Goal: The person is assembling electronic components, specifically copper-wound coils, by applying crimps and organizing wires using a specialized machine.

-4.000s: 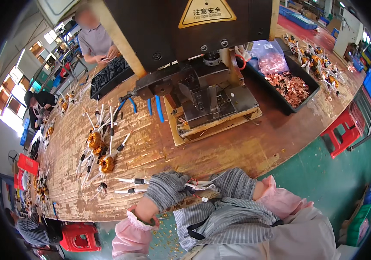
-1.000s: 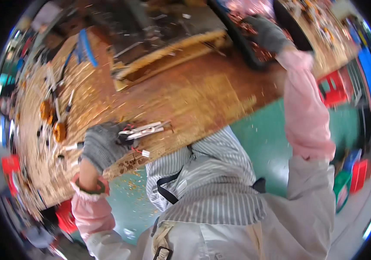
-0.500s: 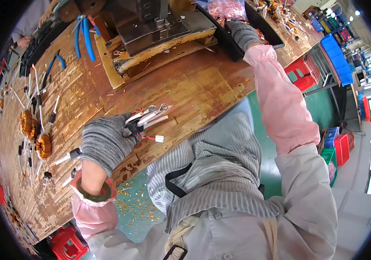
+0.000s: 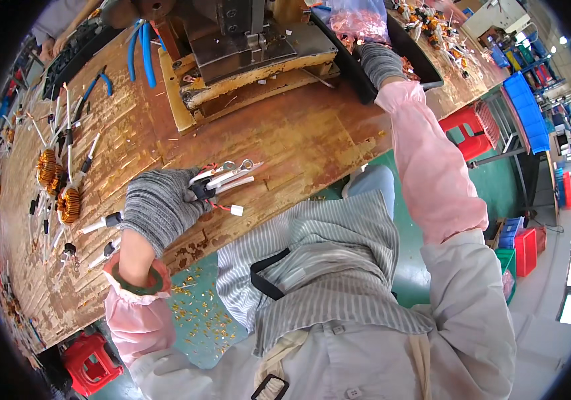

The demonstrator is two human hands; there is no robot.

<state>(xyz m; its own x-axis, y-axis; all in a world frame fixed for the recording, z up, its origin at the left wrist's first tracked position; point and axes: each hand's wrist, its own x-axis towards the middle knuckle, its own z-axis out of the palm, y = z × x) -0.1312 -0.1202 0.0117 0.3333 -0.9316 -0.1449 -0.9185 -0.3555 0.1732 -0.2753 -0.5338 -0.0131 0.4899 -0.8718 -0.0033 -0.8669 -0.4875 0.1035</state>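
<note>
Grey knit-gloved left hand [image 4: 162, 203] clasps white-sleeved, ring-ended wires [image 4: 225, 179] over the brown wooden table [image 4: 292, 143], best held steady, ends apart; matching right hand [image 4: 380, 63], grip hidden, lies in the black rectangular plastic tray [image 4: 355, 73]

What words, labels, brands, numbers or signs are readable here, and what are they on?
No text is readable.
Plastic bag: no legible print.
White plug near the left hand: too small to tell.
Red bin: too small to tell.
</note>
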